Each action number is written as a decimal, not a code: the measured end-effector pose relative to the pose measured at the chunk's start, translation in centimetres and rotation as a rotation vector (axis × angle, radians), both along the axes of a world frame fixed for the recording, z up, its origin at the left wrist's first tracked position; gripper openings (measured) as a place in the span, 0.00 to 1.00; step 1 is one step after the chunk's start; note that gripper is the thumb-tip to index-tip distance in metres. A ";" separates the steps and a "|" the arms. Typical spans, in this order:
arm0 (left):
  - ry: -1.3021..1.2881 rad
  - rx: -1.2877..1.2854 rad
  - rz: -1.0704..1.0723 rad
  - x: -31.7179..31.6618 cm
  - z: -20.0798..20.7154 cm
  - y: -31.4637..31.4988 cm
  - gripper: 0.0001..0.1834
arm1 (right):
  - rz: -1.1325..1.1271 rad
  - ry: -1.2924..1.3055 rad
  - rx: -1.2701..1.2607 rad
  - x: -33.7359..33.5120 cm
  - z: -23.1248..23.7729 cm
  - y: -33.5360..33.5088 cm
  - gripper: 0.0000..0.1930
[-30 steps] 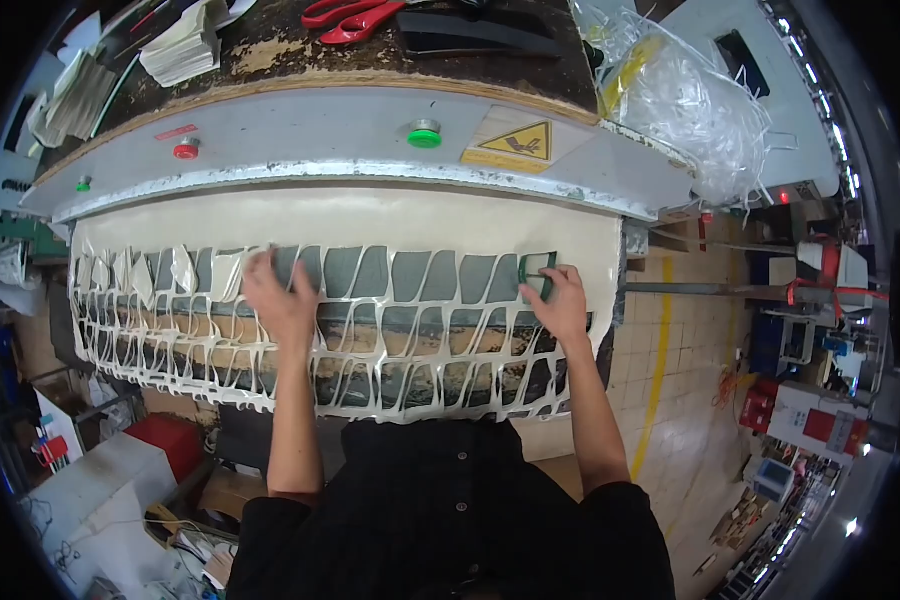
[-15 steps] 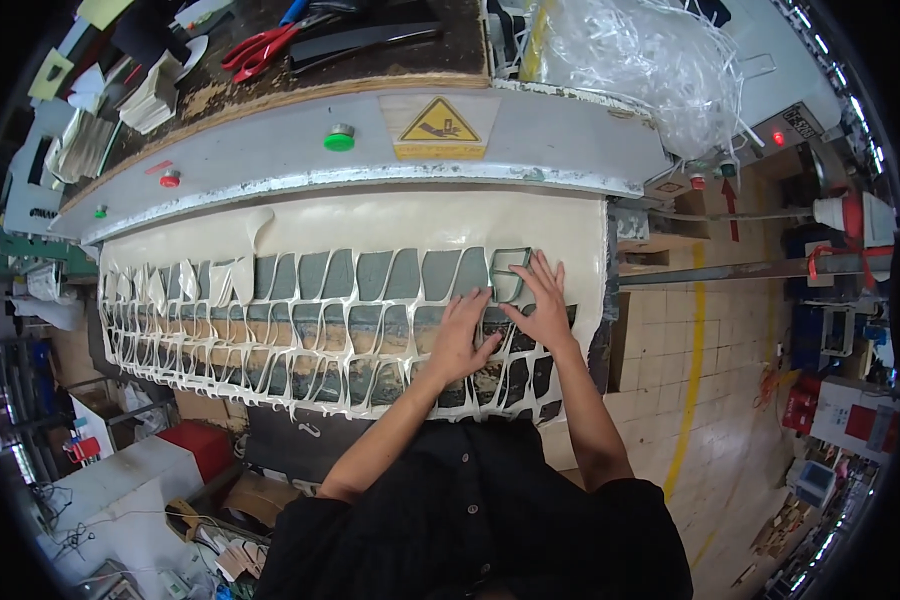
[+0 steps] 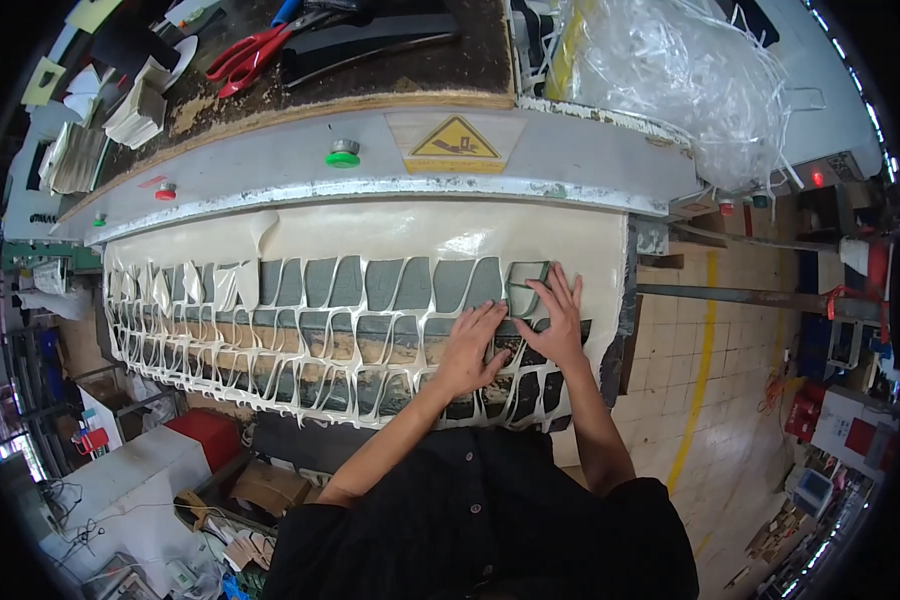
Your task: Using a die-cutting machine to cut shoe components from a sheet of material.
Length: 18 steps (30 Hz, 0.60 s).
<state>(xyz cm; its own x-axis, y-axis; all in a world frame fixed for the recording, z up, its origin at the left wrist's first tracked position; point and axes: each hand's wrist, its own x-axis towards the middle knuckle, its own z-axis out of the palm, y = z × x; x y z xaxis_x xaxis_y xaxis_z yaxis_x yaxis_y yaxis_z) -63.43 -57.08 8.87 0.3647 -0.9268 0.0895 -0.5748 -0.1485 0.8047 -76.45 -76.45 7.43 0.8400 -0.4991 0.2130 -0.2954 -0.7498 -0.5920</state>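
A cream sheet (image 3: 370, 232) lies over a worn cutting bed, its near part cut into a net of thin strips. A small dark-green metal cutting die (image 3: 511, 288), an open frame with a crossbar, rests on the sheet at the right end of the far row of holes. My right hand (image 3: 557, 325) is at the die's right side, fingers spread, the index reaching over its edge and the thumb by its lower edge. My left hand (image 3: 470, 355) lies flat on the net, its outstretched fingertips by the die's lower left corner.
A grey machine beam (image 3: 270, 185) with a green button (image 3: 342, 159) and a yellow warning sign (image 3: 456, 138) spans the far side. Red-handled scissors (image 3: 245, 60) lie on the board above it. Clear plastic strips (image 3: 670, 80) bulge at the far right. A metal bar (image 3: 740, 293) juts out rightward.
The whole view has shifted slightly. Both hands keep nearly the same place around the die, and the die shows no clear movement on the sheet.
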 end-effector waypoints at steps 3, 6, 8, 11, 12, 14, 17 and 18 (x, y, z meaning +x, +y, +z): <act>-0.011 -0.018 -0.019 0.8 0.2 -1.0 0.45 | 0.005 0.027 -0.030 0.4 1.0 -0.8 0.40; 0.005 -0.080 0.033 3.5 1.1 -1.3 0.42 | -0.067 -0.059 0.070 1.1 2.9 -0.5 0.44; 0.084 -0.150 0.295 7.2 2.1 -0.9 0.34 | -0.112 -0.106 0.071 0.9 3.8 0.6 0.48; 0.296 -0.447 0.663 14.8 5.0 -1.4 0.19 | -0.149 -0.156 0.109 -0.4 3.7 3.7 0.37; 0.312 -0.516 0.770 16.7 7.4 -2.3 0.16 | -0.149 -0.160 0.185 -1.7 4.0 4.5 0.32; 0.405 -0.632 0.909 20.3 12.1 -4.4 0.17 | -0.105 -0.006 0.283 -2.3 4.2 5.8 0.26; 0.062 -0.579 0.932 22.9 12.3 -4.2 0.19 | -0.018 0.134 0.285 -2.0 5.6 6.9 0.18; 0.059 -0.582 0.931 22.5 11.8 -4.0 0.19 | 0.006 0.111 0.184 -1.7 6.1 6.9 0.16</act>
<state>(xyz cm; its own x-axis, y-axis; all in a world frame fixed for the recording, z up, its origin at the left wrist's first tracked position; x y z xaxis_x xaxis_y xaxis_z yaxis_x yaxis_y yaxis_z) -40.97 -61.08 20.65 0.9172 -0.1086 0.3832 -0.3932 -0.0928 0.9148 -78.19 -69.50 13.49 0.8565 -0.5155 0.0249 -0.3619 -0.6343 -0.6832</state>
